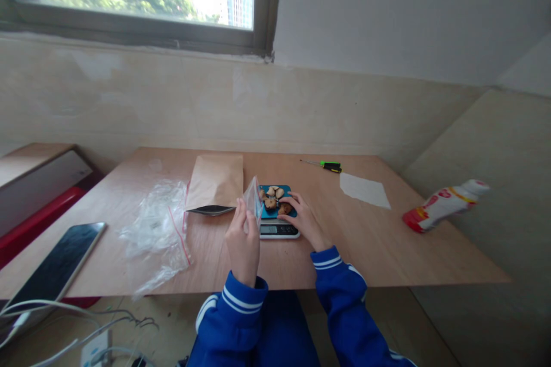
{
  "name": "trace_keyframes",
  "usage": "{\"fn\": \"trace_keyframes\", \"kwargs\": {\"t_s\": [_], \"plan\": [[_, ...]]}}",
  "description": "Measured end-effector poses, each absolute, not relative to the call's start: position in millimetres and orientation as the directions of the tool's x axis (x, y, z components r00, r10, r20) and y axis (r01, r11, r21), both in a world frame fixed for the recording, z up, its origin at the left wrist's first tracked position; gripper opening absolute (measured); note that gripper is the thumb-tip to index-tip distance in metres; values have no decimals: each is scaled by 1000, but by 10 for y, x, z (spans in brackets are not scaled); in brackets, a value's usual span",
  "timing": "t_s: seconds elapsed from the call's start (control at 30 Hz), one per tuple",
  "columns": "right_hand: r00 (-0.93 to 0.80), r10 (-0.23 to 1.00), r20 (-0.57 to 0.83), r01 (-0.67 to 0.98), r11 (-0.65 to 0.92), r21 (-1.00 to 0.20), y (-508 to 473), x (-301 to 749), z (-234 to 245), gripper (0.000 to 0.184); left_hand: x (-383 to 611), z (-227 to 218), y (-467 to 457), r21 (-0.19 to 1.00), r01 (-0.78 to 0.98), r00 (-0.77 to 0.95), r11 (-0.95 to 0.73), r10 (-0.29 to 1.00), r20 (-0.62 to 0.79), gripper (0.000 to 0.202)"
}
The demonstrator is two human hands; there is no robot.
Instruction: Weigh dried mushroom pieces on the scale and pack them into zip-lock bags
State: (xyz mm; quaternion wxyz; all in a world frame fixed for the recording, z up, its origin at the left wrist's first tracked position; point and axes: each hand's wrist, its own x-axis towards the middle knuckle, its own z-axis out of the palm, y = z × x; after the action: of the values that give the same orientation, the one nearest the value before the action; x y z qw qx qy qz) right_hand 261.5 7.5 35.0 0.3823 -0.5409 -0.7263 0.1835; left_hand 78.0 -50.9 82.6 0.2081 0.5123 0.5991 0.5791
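My left hand (244,241) pinches a clear zip bag (253,190), held upright at the left edge of a small kitchen scale (293,231). On the scale's blue platform lie several brown and pale pieces that look like dried mushrooms (270,203). My right hand (306,219) reaches over the platform from the right, thumb and fingers curled round a brown dried mushroom (284,208). The scale's display is lit, but its digits are too small to read surely. A brown paper pouch (217,180) lies behind my left hand, its dark mouth gaping toward me.
Left of the pouch is a heap of clear zip bags (157,223). A phone (58,266) with white cables (64,305) lies at the left edge. Screwdrivers (329,165), a white paper sheet (365,190) and a red-and-white bottle (443,206) are to the right.
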Motion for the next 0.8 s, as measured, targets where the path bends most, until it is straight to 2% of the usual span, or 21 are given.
{"fn": "trace_keyframes", "kwargs": {"t_s": [0.1, 0.17, 0.23, 0.3, 0.4, 0.47, 0.53, 0.63, 0.73, 0.8], "plan": [[-58, 916, 398, 592, 352, -725, 90, 2626, 327, 30, 779, 819, -507, 913, 359, -383, -193, 862, 333, 40], [23, 903, 428, 485, 365, -795, 90, 2596, 348, 34, 783, 816, -506, 918, 353, -377, -179, 871, 315, 40], [141, 897, 418, 283, 368, -886, 62, 2515, 442, 41, 794, 812, -507, 923, 349, -375, -163, 878, 296, 40], [231, 913, 335, 10, 342, -940, -2, 2377, 610, 47, 811, 803, -508, 925, 345, -370, -159, 882, 290, 40], [137, 978, 155, -324, 193, -926, -139, 2101, 904, 52, 841, 789, -510, 924, 336, -343, -183, 890, 301, 40], [21, 997, 80, -422, 81, -903, -218, 1914, 1039, 55, 856, 788, -515, 925, 329, -328, -193, 895, 303, 40], [-12, 999, 47, -451, 36, -892, -261, 1760, 1078, 53, 860, 798, -524, 931, 311, -340, -193, 892, 298, 41], [70, 997, 42, -390, 66, -918, -260, 1621, 980, 46, 846, 825, -541, 950, 256, -403, -180, 873, 274, 42], [126, 987, 102, -162, 122, -979, -239, 1586, 837, 42, 828, 836, -554, 967, 194, -465, -166, 852, 239, 43], [67, 983, 169, 41, 166, -985, -251, 1600, 809, 39, 819, 822, -555, 973, 168, -494, -157, 841, 221, 44]]}}
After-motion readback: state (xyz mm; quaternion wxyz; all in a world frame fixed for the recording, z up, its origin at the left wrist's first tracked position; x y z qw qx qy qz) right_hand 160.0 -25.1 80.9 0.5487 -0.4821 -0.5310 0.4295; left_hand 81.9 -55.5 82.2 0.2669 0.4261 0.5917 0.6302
